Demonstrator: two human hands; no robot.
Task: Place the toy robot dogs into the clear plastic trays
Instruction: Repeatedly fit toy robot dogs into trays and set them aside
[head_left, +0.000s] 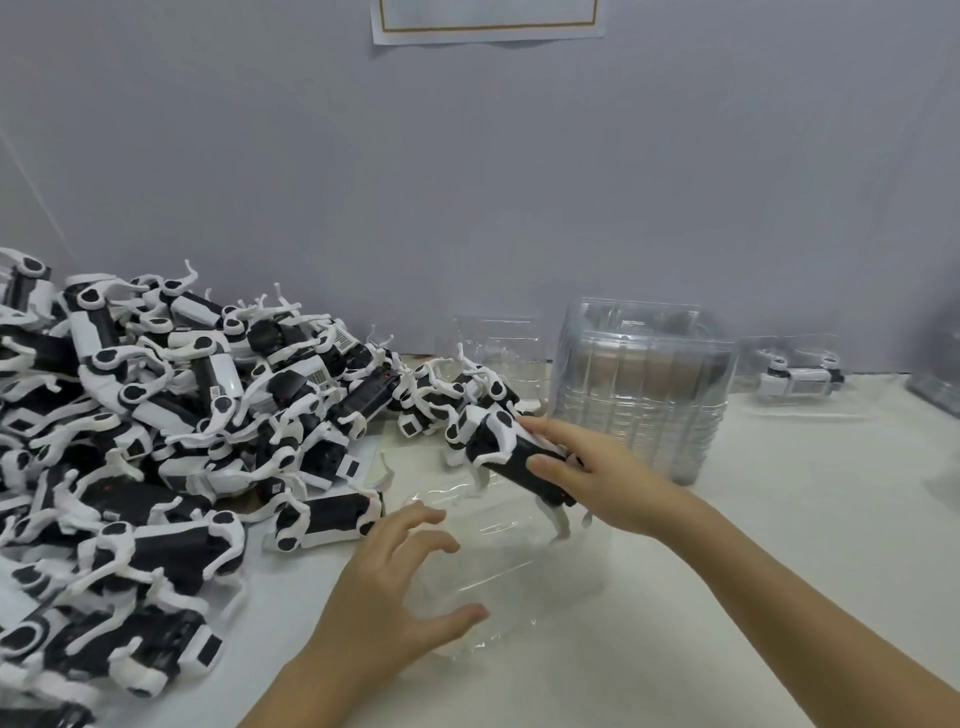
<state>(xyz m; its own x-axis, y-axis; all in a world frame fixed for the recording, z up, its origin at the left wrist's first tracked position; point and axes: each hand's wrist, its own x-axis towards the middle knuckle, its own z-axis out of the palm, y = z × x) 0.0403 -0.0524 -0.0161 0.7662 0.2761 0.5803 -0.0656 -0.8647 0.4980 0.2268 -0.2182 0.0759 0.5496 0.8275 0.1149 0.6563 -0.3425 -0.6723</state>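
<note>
Right hand (597, 478): grip closed round toy robot dog (498, 441), legs down, over far edge of clear plastic tray (519, 566) on bench (753, 597). Left hand (395, 587): grip wide, spread over tray. Best: steady tray, line body up, lower gently.

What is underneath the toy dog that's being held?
A clear tray, seemingly empty, lies on the table below the toy dog held by the right hand. The left hand covers the tray's left side, and the dog hides its far edge.
</note>
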